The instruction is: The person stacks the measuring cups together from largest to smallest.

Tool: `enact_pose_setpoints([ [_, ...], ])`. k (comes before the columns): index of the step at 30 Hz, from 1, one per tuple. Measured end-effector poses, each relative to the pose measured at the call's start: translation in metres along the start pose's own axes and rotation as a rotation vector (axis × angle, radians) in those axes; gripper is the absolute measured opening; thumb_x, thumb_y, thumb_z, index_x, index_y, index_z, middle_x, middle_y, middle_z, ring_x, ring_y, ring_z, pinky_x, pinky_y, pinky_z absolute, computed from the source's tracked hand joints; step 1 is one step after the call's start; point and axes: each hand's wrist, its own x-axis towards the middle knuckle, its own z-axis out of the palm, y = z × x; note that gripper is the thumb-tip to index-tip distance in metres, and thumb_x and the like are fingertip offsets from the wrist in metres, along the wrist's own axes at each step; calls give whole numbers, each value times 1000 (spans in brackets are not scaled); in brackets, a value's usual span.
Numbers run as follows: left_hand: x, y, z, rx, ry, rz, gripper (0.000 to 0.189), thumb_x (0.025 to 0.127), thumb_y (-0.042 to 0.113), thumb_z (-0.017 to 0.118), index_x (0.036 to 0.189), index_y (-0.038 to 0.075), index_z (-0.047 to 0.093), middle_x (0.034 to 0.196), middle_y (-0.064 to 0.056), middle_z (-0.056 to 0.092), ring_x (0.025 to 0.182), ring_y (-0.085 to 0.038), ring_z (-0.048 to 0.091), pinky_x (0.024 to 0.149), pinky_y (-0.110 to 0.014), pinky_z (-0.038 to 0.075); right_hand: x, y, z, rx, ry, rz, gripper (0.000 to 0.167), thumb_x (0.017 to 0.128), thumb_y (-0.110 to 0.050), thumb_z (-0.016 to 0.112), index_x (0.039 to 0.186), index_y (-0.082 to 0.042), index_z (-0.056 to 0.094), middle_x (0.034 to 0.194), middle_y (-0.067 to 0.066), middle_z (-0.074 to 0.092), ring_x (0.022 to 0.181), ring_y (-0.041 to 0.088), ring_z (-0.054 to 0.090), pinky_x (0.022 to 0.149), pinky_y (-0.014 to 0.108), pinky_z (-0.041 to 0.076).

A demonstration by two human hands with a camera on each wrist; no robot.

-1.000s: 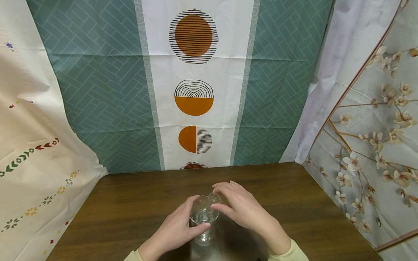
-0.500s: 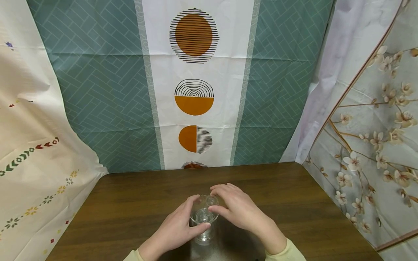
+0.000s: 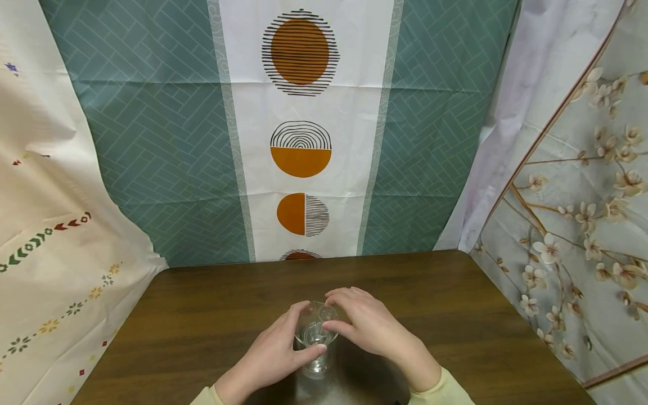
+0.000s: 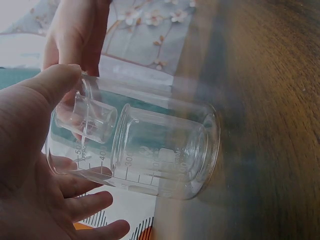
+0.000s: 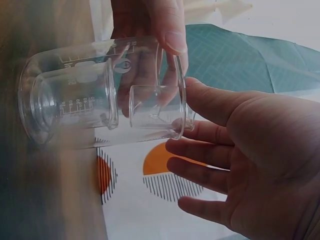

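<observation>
A large clear glass beaker (image 3: 305,326) with white measure marks stands upright on the wooden table. My left hand (image 3: 275,349) grips it near the rim, thumb on the near side, fingers around the far side. A middle-sized beaker (image 4: 165,140) sits inside it at the bottom. Between thumb and forefinger, my right hand (image 3: 372,320) pinches the rim of a small beaker (image 5: 150,110). Most of this small beaker is inside the large one's mouth, just above the middle-sized beaker's rim. The other right fingers stay outside the large beaker.
The brown wooden table (image 3: 212,304) stretches around the beakers. A teal and white cloth (image 3: 304,185) hangs behind its back edge. A cream cloth (image 3: 61,270) is at the left, and a flowered cloth (image 3: 567,270) at the right.
My right hand has moved a little left with the small beaker, from the large beaker's right rim to within its mouth. The left hand keeps its grip in the same place.
</observation>
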Motion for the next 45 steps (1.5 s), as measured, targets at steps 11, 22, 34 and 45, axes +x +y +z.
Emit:
enact_pose_setpoints([
  [11, -1, 0, -1, 3, 3, 4, 89, 97, 67, 77, 159, 12, 43, 150, -5, 62, 127, -29, 66, 97, -55, 57, 2, 1, 5, -4, -31, 21, 31, 103, -40, 80, 123, -16, 75, 142, 2, 70, 133, 26, 65, 107, 53, 55],
  [22, 0, 0, 0, 5, -2, -2, 85, 98, 57, 81, 159, 13, 43, 151, -3, 61, 123, -24, 66, 95, -54, 58, 5, -4, 2, -19, -72, 35, 32, 101, -37, 84, 121, -15, 76, 143, 4, 70, 132, 27, 66, 105, 53, 56],
  [34, -2, 0, -1, 8, 2, 2, 88, 97, 65, 78, 159, 12, 44, 150, -2, 61, 122, -22, 66, 95, -53, 58, 13, -8, -3, -100, -126, -7, 34, 97, -37, 89, 119, -14, 79, 138, 1, 72, 130, 25, 66, 107, 48, 55],
  [45, -1, 0, -1, 4, 8, 2, 86, 98, 61, 80, 159, 14, 44, 150, -2, 61, 123, -22, 66, 95, -53, 58, 15, -10, -2, -114, -132, -37, 33, 97, -37, 89, 119, -15, 78, 133, -4, 73, 126, 20, 67, 107, 43, 55],
])
